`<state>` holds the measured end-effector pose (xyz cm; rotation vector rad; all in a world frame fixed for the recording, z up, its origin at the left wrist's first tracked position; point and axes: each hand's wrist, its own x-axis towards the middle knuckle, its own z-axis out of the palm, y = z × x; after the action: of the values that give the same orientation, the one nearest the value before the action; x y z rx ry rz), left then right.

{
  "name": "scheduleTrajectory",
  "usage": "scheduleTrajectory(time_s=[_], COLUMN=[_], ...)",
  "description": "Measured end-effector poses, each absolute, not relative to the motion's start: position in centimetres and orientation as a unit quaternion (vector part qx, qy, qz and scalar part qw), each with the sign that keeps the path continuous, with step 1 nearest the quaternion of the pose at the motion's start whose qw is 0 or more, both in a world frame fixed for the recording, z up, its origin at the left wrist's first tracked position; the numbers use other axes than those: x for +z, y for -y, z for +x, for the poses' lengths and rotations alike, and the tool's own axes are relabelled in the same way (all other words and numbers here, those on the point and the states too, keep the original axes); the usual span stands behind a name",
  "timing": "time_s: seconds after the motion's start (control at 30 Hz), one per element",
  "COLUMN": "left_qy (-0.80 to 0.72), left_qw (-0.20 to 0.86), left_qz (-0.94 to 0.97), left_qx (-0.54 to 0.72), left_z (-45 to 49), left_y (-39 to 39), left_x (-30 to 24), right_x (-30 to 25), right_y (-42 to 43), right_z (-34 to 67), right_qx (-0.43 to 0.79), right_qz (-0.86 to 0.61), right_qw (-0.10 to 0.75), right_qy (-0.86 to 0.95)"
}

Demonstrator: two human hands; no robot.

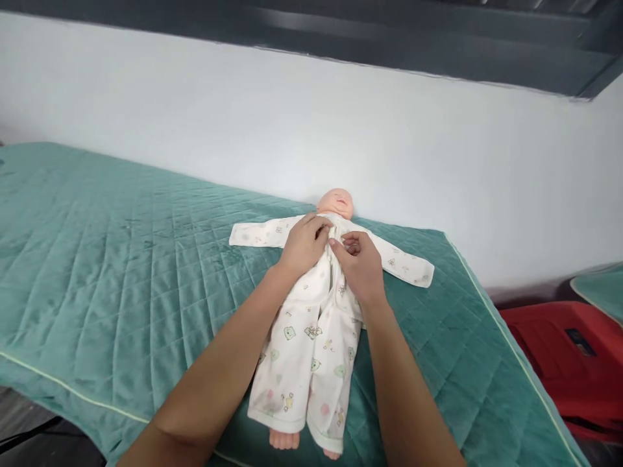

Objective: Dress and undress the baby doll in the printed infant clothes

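A baby doll [335,202] lies on its back, head toward the wall. It wears a white printed baby jacket [406,264] with both sleeves spread out, and matching trousers [287,363]; its toes show below the cuffs. My left hand [307,243] pinches the jacket's front edge just below the neck. Close beside it, my right hand [359,259] has thumb and fingers curled at the opposite front edge. Lower down, the jacket's front edges lie slightly apart. Any fastener between my fingertips is too small to make out.
A green quilted cover [160,272] with pale piping spreads under the doll. Behind it rises a white wall [243,123] with a dark ledge [389,39] above. A red plastic object [569,363] stands beyond the right edge.
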<state>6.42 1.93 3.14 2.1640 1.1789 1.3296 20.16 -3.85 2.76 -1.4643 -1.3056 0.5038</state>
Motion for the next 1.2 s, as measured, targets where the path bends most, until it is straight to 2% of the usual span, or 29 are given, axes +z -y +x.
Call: scheduleTrajectory(time_s=[0.1,0.3,0.47,0.67,0.93,1.07,1.2], left_qy=[-0.412,-0.419,-0.424,-0.427,-0.395,-0.374,-0.374], left_qw=[0.227,0.323,0.260,0.218,0.418,0.442,0.468], left_qz=[0.748,0.731,0.753,0.770,0.644,0.643,0.633], left_qx=[0.467,0.431,0.432,0.422,0.505,0.501,0.491], left_z=[6.0,5.6,6.4,6.6,6.4,6.4,6.3], left_y=[-1.3,-1.2,-1.4,-1.5,-1.6,-1.4,-1.5], left_x=[3.5,4.0,4.0,4.0,4.5,4.7,4.6], right_x=[3.0,3.0,3.2,4.2,4.4,3.9,3.5], right_y=[4.4,4.1,3.2,2.8,3.3,3.5,3.3], right_z=[20.1,19.9,20.1,20.7,19.7,19.6,20.2], right_qx=[0.233,0.214,0.208,0.266,0.303,0.333,0.346], right_qz=[-0.626,-0.636,-0.621,-0.604,-0.588,-0.555,-0.549], right_qw=[0.506,0.512,0.536,0.550,0.577,0.614,0.600], right_qy=[0.545,0.536,0.533,0.512,0.479,0.452,0.467])
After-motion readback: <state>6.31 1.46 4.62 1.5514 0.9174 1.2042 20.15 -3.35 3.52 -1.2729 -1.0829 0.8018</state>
